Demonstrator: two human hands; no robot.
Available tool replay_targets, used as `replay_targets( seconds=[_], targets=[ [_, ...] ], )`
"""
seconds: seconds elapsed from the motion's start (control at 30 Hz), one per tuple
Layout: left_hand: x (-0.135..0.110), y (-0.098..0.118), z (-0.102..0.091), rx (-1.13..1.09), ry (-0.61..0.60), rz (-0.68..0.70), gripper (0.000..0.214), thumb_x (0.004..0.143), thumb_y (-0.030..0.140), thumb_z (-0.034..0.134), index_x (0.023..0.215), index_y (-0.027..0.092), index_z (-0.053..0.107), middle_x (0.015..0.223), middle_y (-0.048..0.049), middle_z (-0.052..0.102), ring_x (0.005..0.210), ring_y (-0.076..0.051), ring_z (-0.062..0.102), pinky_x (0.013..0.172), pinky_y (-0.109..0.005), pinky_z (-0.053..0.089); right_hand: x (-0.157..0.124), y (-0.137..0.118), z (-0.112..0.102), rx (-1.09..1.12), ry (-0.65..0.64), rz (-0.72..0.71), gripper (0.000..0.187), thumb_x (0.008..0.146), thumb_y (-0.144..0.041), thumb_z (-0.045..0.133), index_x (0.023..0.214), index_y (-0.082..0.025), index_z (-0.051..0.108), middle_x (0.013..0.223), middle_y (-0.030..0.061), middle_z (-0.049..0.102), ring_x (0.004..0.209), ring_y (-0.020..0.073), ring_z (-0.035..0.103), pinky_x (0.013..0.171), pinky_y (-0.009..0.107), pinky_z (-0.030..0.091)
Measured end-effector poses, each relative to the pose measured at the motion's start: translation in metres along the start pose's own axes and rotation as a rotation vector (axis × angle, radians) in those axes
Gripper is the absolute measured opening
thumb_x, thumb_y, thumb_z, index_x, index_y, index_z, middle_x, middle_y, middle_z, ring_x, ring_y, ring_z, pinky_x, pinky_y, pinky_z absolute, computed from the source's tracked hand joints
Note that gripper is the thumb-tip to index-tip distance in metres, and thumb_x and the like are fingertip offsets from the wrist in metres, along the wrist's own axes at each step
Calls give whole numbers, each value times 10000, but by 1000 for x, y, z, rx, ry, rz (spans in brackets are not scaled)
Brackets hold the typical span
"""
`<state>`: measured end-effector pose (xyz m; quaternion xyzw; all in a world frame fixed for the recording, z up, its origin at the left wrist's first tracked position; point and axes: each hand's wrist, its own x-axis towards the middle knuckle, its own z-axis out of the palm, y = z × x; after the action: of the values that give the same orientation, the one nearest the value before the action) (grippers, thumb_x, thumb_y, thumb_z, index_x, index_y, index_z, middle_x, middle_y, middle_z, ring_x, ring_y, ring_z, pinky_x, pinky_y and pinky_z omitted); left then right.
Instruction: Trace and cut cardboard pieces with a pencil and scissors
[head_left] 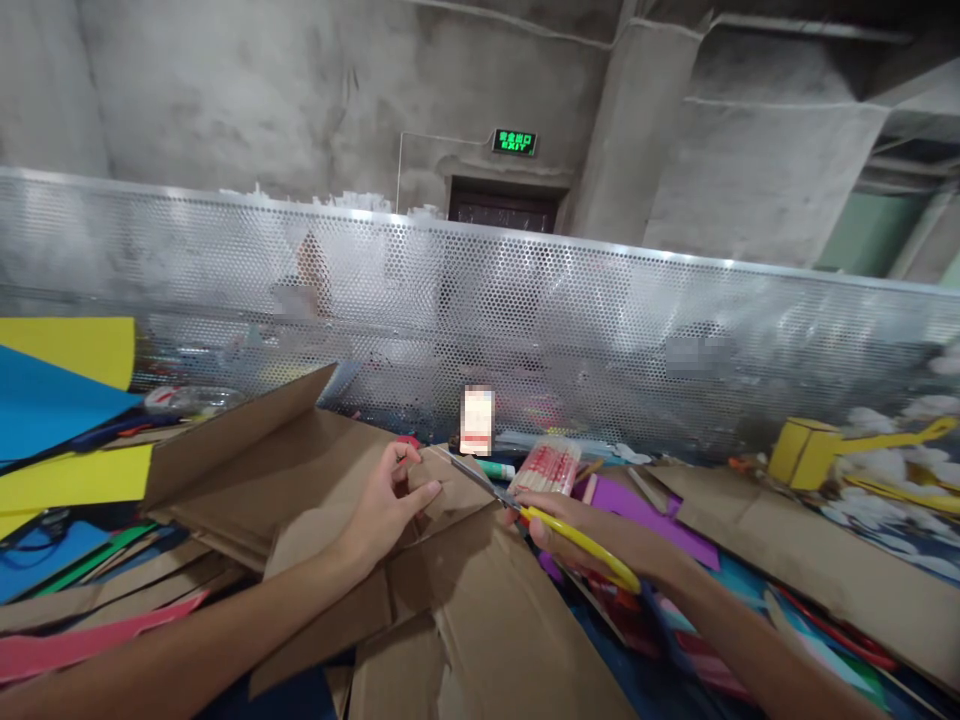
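Observation:
My right hand (pixel 551 520) grips a pair of scissors (pixel 619 570) with yellow handles. Their blades point up and left, lying across the edge of a brown cardboard piece (pixel 457 490). On the left side of that piece is my left hand (pixel 397 495), its thumb on top and its fingers curled around the far edge. Under both hands lies a larger folded cardboard sheet (pixel 502 600). Just beyond the scissors rests a clear pack of pale sticks with red marks (pixel 551 465). Purple sheet material (pixel 645 515) sits to the right of my right hand.
A perforated metal panel (pixel 420 310) runs across the back. An opened cardboard box (pixel 247 480) stands at left beside yellow and blue sheets (pixel 52 405). A lit phone-like screen (pixel 478 420) leans near the panel. At right are a cardboard strip (pixel 817 560) and a yellow block (pixel 806 453).

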<state>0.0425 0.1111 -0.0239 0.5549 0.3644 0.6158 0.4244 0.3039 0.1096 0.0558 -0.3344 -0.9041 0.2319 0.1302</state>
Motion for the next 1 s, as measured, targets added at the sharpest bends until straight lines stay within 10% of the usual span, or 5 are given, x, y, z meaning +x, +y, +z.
replay_targets(
  seconds=[1.0],
  targets=[
    [-1, 3, 1, 10, -18, -44, 467, 707, 386, 769, 949, 245, 395, 703, 68, 578, 559, -96, 507, 488, -183, 408, -2, -17, -3, -9, -95, 10, 634, 897, -743, 260, 951, -170, 527, 717, -2, 420, 603, 130, 381, 505, 235, 342]
  ],
)
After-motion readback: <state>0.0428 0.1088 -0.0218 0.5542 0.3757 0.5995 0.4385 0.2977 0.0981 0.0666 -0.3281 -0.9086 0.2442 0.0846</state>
